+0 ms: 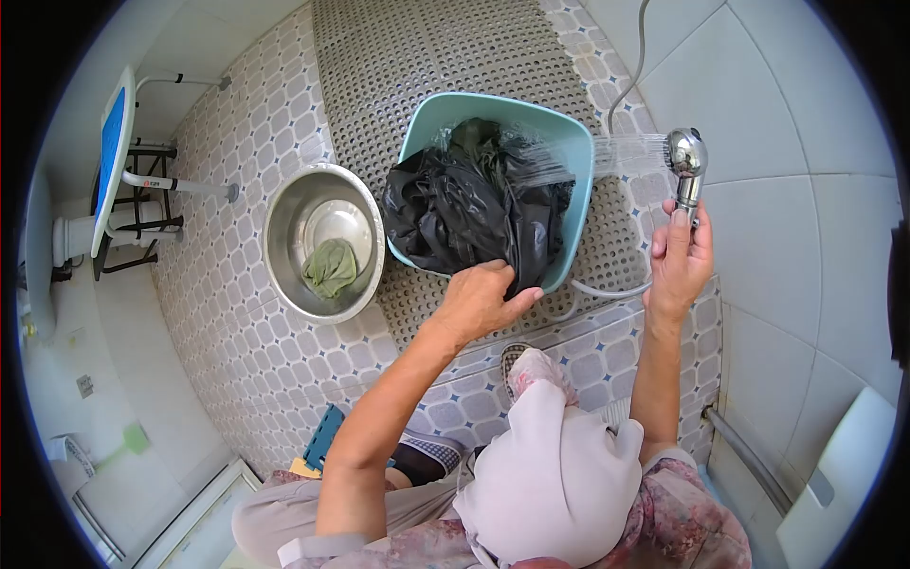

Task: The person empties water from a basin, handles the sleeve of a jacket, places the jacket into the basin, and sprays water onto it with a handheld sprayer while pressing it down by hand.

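Black wet cloth (pixel 464 209) is bunched in a light blue-green basin (pixel 584 204), part of it hanging over the left rim. My left hand (pixel 485 302) is closed on the cloth at the basin's near rim, its thumb pointing right. To the right of the basin, my right hand (pixel 680 256) holds a chrome shower head (pixel 686 161) upright by its handle. Water sprays leftward from the head onto the cloth. What lies under the cloth is hidden.
Left of the basin stands a steel bowl (pixel 281 256) with a green cloth (pixel 331 267) inside. A perforated mat (pixel 365 57) covers part of the tiled floor. A blue-and-white folding seat (pixel 114 156) is at the far left; a hose (pixel 611 292) runs beside the basin.
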The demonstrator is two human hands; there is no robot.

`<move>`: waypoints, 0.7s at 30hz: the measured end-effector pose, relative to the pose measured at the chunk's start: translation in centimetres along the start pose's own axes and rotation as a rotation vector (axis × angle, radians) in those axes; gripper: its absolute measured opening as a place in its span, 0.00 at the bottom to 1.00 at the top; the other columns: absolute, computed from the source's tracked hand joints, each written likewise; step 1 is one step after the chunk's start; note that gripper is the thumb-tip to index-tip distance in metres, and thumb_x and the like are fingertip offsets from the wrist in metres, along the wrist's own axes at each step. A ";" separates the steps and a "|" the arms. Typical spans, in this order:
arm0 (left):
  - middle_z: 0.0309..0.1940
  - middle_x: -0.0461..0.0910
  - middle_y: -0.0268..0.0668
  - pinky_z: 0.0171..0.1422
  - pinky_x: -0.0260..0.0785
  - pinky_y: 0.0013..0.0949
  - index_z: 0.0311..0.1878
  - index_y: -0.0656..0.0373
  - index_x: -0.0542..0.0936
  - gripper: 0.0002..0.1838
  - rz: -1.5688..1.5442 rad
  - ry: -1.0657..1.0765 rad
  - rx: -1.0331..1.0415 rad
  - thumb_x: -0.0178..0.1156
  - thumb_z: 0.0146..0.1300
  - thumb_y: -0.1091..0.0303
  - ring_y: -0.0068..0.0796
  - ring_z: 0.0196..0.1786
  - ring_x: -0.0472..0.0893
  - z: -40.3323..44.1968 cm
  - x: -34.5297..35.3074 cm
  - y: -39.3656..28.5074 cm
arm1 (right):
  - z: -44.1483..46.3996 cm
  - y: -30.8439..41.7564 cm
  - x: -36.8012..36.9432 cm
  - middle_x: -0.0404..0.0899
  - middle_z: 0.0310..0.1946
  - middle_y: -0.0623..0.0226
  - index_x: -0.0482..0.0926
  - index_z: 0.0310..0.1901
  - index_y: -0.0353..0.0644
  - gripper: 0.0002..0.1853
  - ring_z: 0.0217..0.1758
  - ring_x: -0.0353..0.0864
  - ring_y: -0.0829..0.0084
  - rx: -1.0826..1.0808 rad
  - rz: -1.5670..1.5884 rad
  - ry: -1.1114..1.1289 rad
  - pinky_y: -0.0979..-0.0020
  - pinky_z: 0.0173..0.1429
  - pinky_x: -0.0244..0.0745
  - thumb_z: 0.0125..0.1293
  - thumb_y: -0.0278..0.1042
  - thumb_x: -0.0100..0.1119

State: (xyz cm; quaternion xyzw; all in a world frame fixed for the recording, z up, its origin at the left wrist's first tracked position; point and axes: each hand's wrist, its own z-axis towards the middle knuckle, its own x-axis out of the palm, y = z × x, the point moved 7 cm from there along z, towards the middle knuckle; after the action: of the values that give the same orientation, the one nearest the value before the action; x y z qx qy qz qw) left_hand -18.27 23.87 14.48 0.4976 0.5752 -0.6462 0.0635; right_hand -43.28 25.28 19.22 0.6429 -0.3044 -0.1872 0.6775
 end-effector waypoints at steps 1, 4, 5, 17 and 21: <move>0.24 0.75 0.50 0.34 0.69 0.48 0.23 0.68 0.76 0.28 0.006 0.008 -0.001 0.63 0.61 0.47 0.55 0.30 0.78 0.0 -0.4 0.0 | -0.1 0.2 -0.1 0.80 0.44 0.67 0.68 0.64 0.35 0.22 0.25 0.67 0.88 -0.017 0.002 0.005 0.87 0.23 0.60 0.72 0.33 0.55; 0.24 0.75 0.48 0.33 0.68 0.45 0.22 0.70 0.77 0.32 -0.029 -0.026 -0.109 0.60 0.63 0.44 0.49 0.27 0.77 -0.1 -0.1 0.9 | -0.1 0.7 0.3 0.80 0.44 0.67 0.68 0.64 0.35 0.22 0.25 0.67 0.88 -0.052 0.002 0.009 0.87 0.23 0.59 0.72 0.33 0.55; 0.22 0.75 0.48 0.33 0.68 0.44 0.22 0.71 0.77 0.33 -0.045 -0.031 -0.140 0.59 0.64 0.43 0.46 0.26 0.77 -0.1 0.1 1.1 | -0.1 0.8 0.5 0.80 0.45 0.67 0.68 0.64 0.35 0.22 0.25 0.67 0.88 -0.060 0.001 0.007 0.86 0.22 0.59 0.72 0.33 0.56; 0.12 0.62 0.48 0.23 0.56 0.40 0.17 0.68 0.66 0.29 -0.269 -0.294 -0.135 0.66 0.61 0.55 0.35 0.17 0.60 0.0 -1.7 -0.2 | -0.6 0.1 2.1 0.80 0.45 0.67 0.67 0.65 0.36 0.23 0.25 0.67 0.88 -0.081 0.035 0.061 0.86 0.23 0.60 0.72 0.33 0.56; 0.12 0.58 0.47 0.22 0.53 0.40 0.16 0.66 0.63 0.26 -0.203 -0.284 0.034 0.69 0.53 0.63 0.35 0.16 0.58 1.7 -7.3 -3.4 | -1.0 0.0 1.8 0.80 0.46 0.67 0.67 0.65 0.35 0.23 0.25 0.67 0.88 -0.044 0.020 0.023 0.86 0.23 0.59 0.72 0.34 0.56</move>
State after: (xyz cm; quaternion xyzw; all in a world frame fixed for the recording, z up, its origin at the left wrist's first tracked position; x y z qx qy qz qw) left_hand -17.81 20.00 21.77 0.3417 0.5964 -0.7229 0.0702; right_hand -41.29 24.83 19.58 0.6270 -0.2989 -0.1795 0.6966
